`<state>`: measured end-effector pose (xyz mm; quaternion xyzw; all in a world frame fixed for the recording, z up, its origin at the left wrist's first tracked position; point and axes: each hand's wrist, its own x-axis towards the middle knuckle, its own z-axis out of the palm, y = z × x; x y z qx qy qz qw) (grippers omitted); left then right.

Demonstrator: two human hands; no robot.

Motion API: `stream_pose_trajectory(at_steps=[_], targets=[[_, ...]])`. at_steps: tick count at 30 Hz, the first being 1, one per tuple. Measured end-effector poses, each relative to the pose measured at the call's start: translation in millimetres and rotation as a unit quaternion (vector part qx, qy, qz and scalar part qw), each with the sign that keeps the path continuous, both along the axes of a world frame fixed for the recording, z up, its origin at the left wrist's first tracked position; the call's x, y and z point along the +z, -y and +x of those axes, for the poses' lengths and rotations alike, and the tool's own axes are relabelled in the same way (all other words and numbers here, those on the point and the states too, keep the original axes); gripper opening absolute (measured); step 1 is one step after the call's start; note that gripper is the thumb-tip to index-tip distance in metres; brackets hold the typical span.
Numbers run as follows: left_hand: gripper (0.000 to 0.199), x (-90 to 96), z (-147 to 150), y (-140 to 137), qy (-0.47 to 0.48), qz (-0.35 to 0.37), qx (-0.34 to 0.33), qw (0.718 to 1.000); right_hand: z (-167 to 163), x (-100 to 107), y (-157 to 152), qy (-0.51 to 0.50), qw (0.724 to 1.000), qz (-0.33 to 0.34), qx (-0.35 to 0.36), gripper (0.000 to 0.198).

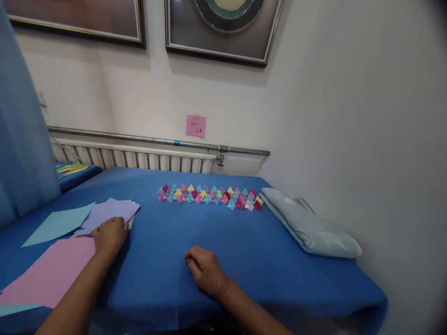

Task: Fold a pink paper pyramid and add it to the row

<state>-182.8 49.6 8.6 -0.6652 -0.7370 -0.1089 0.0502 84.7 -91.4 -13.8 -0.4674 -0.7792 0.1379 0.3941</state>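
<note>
My left hand lies at the near right edge of a stack of lavender paper. Its fingers are bent over the sheets and look closed on the paper, though their tips are partly hidden. A light blue sheet lies left of that stack, and pink paper spreads below it, beside my left forearm. Over the blue cloth, near the middle front, my right hand is curled into a loose fist, with nothing showing in it.
Several rows of small folded paper pieces in mixed colours lie across the back of the blue-covered table. A folded pale blanket rests at the right by the wall. Behind are a radiator and a pipe; a blue curtain hangs left.
</note>
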Motion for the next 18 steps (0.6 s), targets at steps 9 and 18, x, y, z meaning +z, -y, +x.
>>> stream_pose_trajectory(at_steps=[9, 18], targets=[[0.037, -9.7, 16.7, 2.2, 0.003, 0.023, 0.042, 0.999, -0.3, 0.4, -0.2, 0.009, 1.0, -0.013, -0.007, 0.021], [0.037, -10.7, 15.9, 4.8, 0.013, 0.045, 0.033, 0.998, -1.3, 2.0, 0.8, 0.016, 1.0, -0.013, -0.009, 0.02]])
